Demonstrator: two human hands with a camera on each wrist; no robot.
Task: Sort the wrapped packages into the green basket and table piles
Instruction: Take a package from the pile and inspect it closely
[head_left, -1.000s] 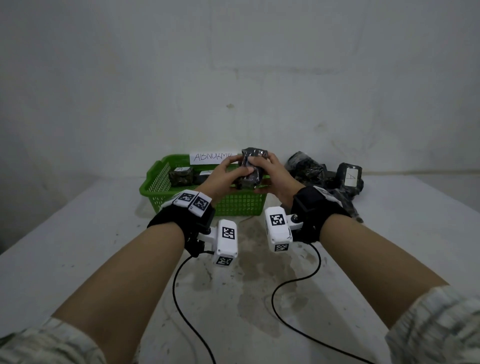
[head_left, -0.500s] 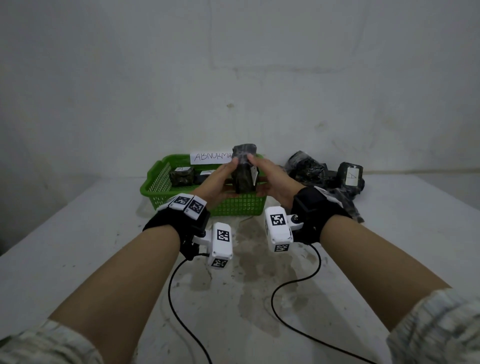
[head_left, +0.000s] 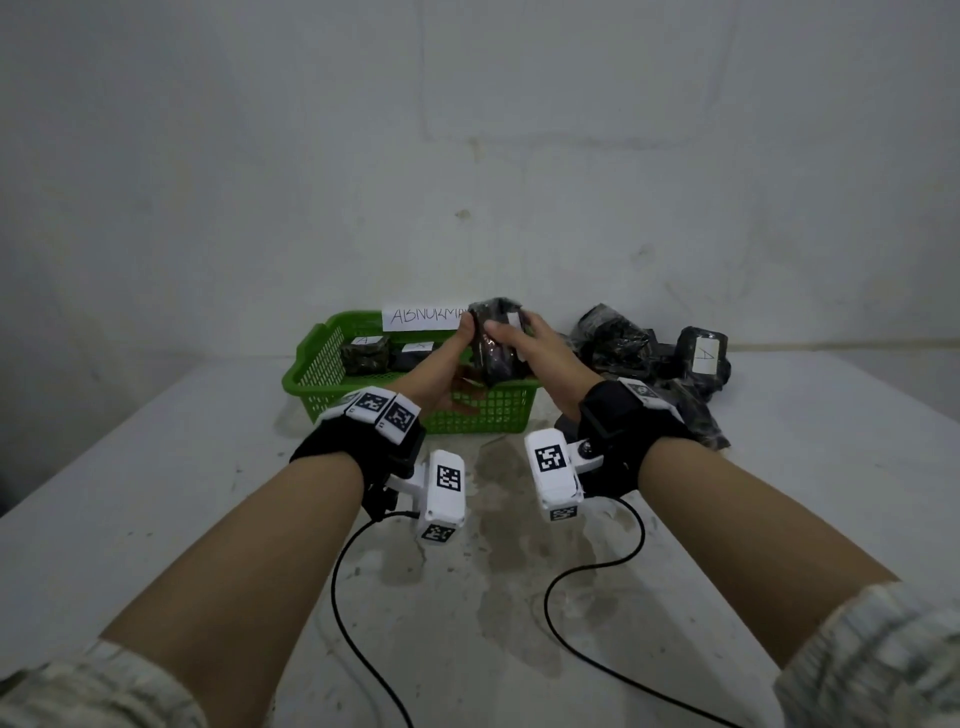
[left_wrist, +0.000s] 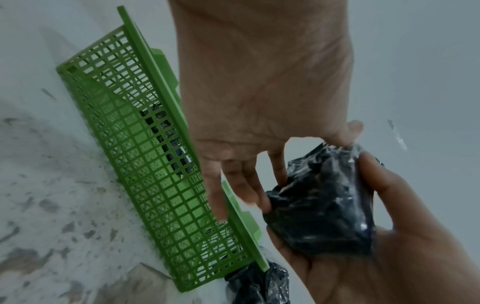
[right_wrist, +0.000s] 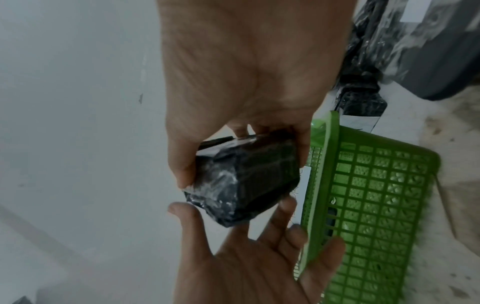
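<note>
A black plastic-wrapped package (head_left: 493, 345) with a white label is held in the air above the front right rim of the green basket (head_left: 311, 358). My right hand (head_left: 511, 332) grips it from the right, thumb and fingers curled round it (right_wrist: 241, 176). My left hand (head_left: 464, 358) is spread on its left side, its straight fingers (left_wrist: 280, 174) touching the wrap. Two wrapped packages (head_left: 365, 353) (head_left: 415, 356) lie inside the basket. A pile of black wrapped packages (head_left: 623, 343) sits on the table right of the basket, one with a white label (head_left: 704, 356).
A paper sign (head_left: 423, 315) stands on the basket's back rim against the wall. Two black cables (head_left: 337, 597) trail from my wrists across the stained white table (head_left: 156, 493). The basket's mesh front wall (left_wrist: 145, 164) stands close to my left fingers.
The package has been turned in my hands. My right hand now wraps round it, and my left hand has opened out, only its fingertips on it.
</note>
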